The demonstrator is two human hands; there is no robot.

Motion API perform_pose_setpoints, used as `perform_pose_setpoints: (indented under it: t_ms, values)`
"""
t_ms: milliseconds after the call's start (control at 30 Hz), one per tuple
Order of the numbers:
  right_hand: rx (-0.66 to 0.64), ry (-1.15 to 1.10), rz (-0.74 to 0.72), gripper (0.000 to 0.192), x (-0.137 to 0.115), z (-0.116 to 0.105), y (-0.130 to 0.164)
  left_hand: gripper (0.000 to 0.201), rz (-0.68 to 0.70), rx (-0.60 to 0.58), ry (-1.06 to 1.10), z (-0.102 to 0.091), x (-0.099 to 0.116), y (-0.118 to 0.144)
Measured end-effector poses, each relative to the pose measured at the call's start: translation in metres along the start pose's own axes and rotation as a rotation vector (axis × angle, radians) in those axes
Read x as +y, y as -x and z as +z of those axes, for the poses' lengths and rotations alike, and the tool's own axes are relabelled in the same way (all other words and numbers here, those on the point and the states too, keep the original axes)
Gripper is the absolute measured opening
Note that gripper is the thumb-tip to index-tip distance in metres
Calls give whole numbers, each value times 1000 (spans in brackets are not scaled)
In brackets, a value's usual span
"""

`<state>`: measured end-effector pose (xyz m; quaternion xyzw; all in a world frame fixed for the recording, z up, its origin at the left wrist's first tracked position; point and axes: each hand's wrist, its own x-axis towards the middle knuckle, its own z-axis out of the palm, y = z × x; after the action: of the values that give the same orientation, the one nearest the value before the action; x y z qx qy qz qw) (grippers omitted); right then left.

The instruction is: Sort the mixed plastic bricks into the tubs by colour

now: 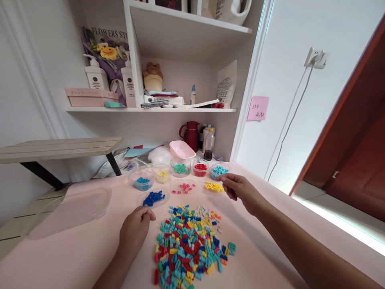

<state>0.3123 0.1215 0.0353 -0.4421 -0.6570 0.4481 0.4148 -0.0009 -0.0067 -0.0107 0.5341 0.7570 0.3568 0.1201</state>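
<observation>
Head view, nearest first: a loose pile of bricks lies on the surface between the forearms, probably so that both hands can reach it. These bricks are small, oblong and studded, mixed in teal, red, yellow and blue, with white and orange ones toward the far edge. Just left of the pile, the left hand is curled into a loose fist; no brick shows in it, and it seems simply to rest there. Farther left lies some clear plastic, likely kept out of the way. Just beyond that hand, a clear tray holds dark blue bricks. The right hand hangs by the yellow bricks, fingers bent; whether its fingertips grip a brick, I cannot tell. Pink bricks lie beside the yellow. Behind, tubs hold blue, pale yellow, green, red and light blue, one colour each, apparently to keep shades apart. Farthest back of these, a pink box stands.
</observation>
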Motion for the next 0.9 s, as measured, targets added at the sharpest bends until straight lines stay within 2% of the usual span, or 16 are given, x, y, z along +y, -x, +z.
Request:
perform_pose_setpoints:
  t_ms: [67, 133, 300, 533, 700, 900]
  values:
    - [-122, -37, 36, 36, 2, 8, 15, 26, -6, -1, -19, 0, 0, 0]
    - [-176, -11, 65, 33, 8, 12, 24, 27, -11, 1, -40, 0, 0, 0]
    - [-226, 118, 40, 27, 21, 7, 25, 26, -8, 6, -82, -1, 2, 0]
    - [-215, 278, -45, 23, 20, -3, 27, 25, 1, -4, -108, -3, 0, -3]
    - [-315, 518, -142, 28, 21, -4, 28, 26, 27, -23, -125, -2, 0, -7]
    - [-408, 625, -176, 30, 23, -6, 28, 26, 5, 70, -114, 1, 9, -1]
